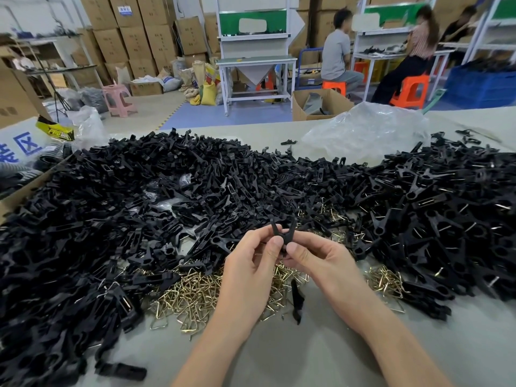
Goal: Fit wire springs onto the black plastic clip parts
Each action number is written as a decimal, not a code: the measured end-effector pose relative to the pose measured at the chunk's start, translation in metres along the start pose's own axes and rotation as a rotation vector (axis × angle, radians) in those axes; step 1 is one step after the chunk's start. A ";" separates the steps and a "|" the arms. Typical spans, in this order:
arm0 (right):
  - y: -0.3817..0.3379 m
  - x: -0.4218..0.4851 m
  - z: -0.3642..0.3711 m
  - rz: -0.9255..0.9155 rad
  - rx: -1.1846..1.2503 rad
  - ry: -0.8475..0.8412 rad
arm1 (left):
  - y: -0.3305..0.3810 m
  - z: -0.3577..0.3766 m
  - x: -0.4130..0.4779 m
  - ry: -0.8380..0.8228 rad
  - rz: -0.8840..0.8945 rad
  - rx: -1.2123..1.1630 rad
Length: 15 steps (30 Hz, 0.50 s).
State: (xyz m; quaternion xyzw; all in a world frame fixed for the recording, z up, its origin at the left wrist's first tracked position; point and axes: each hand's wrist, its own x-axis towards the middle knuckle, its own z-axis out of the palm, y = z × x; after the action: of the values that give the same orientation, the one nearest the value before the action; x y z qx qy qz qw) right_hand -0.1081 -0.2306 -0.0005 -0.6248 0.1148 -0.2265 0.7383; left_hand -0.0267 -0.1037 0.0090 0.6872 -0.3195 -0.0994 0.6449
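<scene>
My left hand [251, 263] and my right hand [315, 255] meet above the table and pinch one black clip [282, 233] between thumbs and fingers. Its two arms stick up in a V above my fingertips. Whether a spring sits on it is hidden by my fingers. A heap of brass-coloured wire springs [192, 294] lies just below and left of my hands. A big pile of loose black clip parts [139, 196] covers the table's left and middle. Clips with springs fitted [452, 219] are heaped on the right.
A single black part [297, 300] lies on the grey table [321, 353] under my hands. A crumpled clear plastic bag [365, 132] sits at the back right, a cardboard box edge [25, 188] at the left. People sit at benches far behind.
</scene>
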 end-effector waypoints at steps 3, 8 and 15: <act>-0.001 0.000 0.000 0.003 -0.004 -0.005 | -0.001 0.000 0.001 0.017 -0.002 0.013; -0.001 0.000 0.000 -0.003 -0.024 0.023 | -0.001 -0.003 0.001 0.038 -0.028 -0.058; -0.002 -0.001 0.001 -0.039 0.004 0.032 | 0.002 -0.007 -0.001 0.022 0.121 0.156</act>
State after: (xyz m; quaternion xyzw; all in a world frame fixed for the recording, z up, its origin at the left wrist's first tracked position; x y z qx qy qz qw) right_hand -0.1089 -0.2294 0.0018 -0.6218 0.1140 -0.2509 0.7331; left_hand -0.0242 -0.0979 0.0122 0.7157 -0.3598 -0.0276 0.5979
